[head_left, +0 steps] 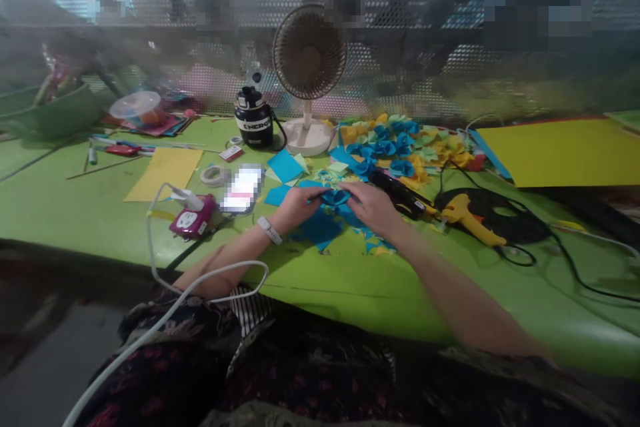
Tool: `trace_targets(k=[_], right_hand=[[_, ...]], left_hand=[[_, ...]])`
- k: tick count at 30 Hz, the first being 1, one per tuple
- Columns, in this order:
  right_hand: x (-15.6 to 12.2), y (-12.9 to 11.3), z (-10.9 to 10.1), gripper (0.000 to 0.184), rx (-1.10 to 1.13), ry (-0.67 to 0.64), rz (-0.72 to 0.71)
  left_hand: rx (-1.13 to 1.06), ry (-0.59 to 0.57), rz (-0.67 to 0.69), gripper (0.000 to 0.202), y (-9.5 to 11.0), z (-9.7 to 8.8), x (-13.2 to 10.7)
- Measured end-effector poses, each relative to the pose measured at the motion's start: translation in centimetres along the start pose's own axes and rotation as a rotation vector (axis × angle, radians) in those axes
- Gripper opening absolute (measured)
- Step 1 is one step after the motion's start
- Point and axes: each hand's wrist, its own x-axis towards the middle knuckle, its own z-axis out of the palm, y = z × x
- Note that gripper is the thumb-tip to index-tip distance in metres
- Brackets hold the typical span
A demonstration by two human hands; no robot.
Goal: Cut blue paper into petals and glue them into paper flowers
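Between my two hands is a curled blue paper flower (pixel 336 197). My left hand (pixel 300 205), with a pale band on its wrist, pinches the flower's left side. On the other side, the fingertips of my right hand (pixel 367 205) close on its right edge. Below lie flat blue paper (pixel 320 230) and small blue and yellow scraps (pixel 377 245). Blue squares (pixel 285 165) rest just beyond my left hand. Behind my right hand is a heap of blue, yellow and green paper flowers (pixel 400 145).
A yellow glue gun (pixel 473 219) and its black cord lie at right, near yellow sheets (pixel 560 153). A fan (pixel 310 53) and black bottle (pixel 253 121) stand behind. At left are a lit phone (pixel 243 188), tape roll (pixel 214 175), purple power socket (pixel 193 219) and white cable (pixel 165 320).
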Motion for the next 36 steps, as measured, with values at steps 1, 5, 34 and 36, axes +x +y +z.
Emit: trace_targets(k=[1, 5, 34, 36], right_hand=[[0.0, 0.0, 0.1, 0.037, -0.032, -0.011, -0.016], [-0.1, -0.1, 0.4, 0.035, -0.128, -0.1, -0.009], [-0.9, -3.5, 1.3, 0.012, 0.084, 0.0, 0.192], [-0.9, -3.6, 1.2, 0.013, 0.081, -0.009, 0.168]], left_hand=[[0.032, -0.012, 0.007, 0.03, 0.0, 0.0, 0.0], [0.09, -0.038, -0.013, 0.03, 0.1, 0.0, 0.0], [0.658, -0.073, -0.173, 0.028, 4.5, 1.6, -1.6], [0.694, -0.097, -0.197, 0.028, 4.8, 1.7, -1.7]])
